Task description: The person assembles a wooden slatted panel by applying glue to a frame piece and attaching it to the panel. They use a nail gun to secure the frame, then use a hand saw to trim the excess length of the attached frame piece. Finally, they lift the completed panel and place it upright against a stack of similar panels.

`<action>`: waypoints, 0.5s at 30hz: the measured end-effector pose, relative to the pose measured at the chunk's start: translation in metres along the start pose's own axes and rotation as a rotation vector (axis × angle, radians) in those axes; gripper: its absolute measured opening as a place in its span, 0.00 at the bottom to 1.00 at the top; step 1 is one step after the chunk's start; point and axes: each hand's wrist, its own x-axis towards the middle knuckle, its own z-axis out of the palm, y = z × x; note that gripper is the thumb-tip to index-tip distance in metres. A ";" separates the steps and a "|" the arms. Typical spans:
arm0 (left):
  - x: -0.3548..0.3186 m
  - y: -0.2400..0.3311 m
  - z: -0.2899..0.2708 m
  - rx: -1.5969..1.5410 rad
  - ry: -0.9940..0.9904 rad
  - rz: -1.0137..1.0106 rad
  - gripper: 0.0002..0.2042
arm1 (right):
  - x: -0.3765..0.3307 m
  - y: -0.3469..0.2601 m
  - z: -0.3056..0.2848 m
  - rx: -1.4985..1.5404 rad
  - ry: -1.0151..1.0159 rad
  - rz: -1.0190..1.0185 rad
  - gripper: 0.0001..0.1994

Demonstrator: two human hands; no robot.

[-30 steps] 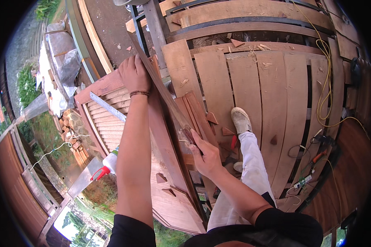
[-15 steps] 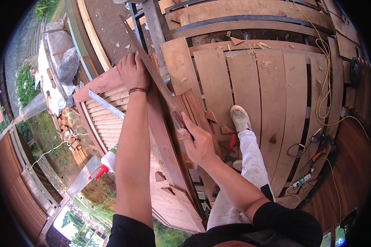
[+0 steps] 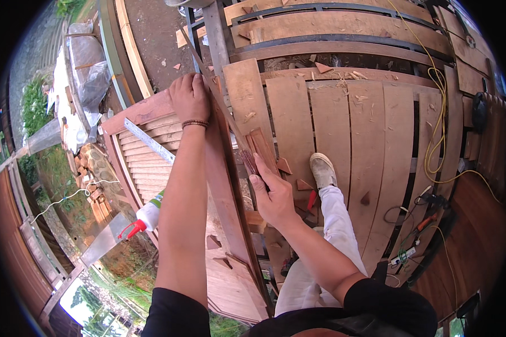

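Observation:
My left hand (image 3: 189,100) is closed over the top corner of a reddish-brown louvred wooden shutter (image 3: 216,160), with its fingers bent over the edge. In my right hand (image 3: 272,196) is the dark wooden handle of a handsaw, gripped with the thumb along it. The long saw blade (image 3: 229,116) slants up and away, close beside the shutter's right edge and past my left hand. Whether the teeth touch the wood cannot be made out. A metal ruler (image 3: 147,139) lies across the slats, and a white glue bottle with a red cap (image 3: 147,218) lies left of my forearm.
Wooden planks (image 3: 331,115) with gaps form the floor, strewn with shavings and triangular offcuts (image 3: 322,68). A yellow cord (image 3: 437,135) and a power strip (image 3: 403,256) lie at the right. A red-handled tool (image 3: 312,200) is near my shoe (image 3: 323,170).
My right hand has moved slightly nearer to me and right with the saw. The view has shifted a little; my left hand keeps its hold on the shutter corner.

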 end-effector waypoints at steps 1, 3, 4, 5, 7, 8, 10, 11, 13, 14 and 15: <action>0.001 0.000 -0.001 0.014 -0.016 -0.005 0.15 | 0.000 -0.001 0.002 -0.008 -0.006 0.007 0.22; 0.000 0.001 -0.001 0.021 -0.026 -0.012 0.15 | -0.001 -0.001 0.003 -0.018 -0.014 0.016 0.22; 0.001 0.003 0.000 0.012 -0.016 -0.011 0.15 | -0.001 -0.002 0.002 -0.020 -0.016 0.016 0.22; -0.001 0.003 0.000 0.005 -0.007 -0.014 0.16 | -0.003 -0.002 0.001 -0.023 -0.021 0.016 0.22; -0.002 -0.003 0.002 -0.009 0.003 -0.004 0.16 | -0.012 -0.002 0.002 -0.082 0.001 0.009 0.22; -0.002 -0.007 0.003 -0.014 0.008 0.001 0.16 | -0.020 -0.003 0.005 -0.111 0.012 0.006 0.22; -0.001 -0.002 -0.002 -0.128 -0.005 -0.049 0.16 | -0.055 0.008 0.000 -0.112 0.063 -0.053 0.22; -0.006 -0.001 -0.005 -0.181 -0.016 -0.082 0.16 | -0.063 0.003 -0.003 -0.114 0.081 -0.074 0.22; -0.004 0.001 -0.005 -0.216 0.027 -0.090 0.16 | -0.059 0.004 -0.007 -0.088 0.066 -0.027 0.22; -0.004 0.003 -0.006 -0.236 0.051 -0.098 0.16 | -0.050 -0.001 -0.011 -0.080 0.056 -0.005 0.22; -0.003 0.004 -0.006 -0.235 0.065 -0.088 0.16 | -0.032 -0.007 -0.009 -0.048 0.055 0.008 0.22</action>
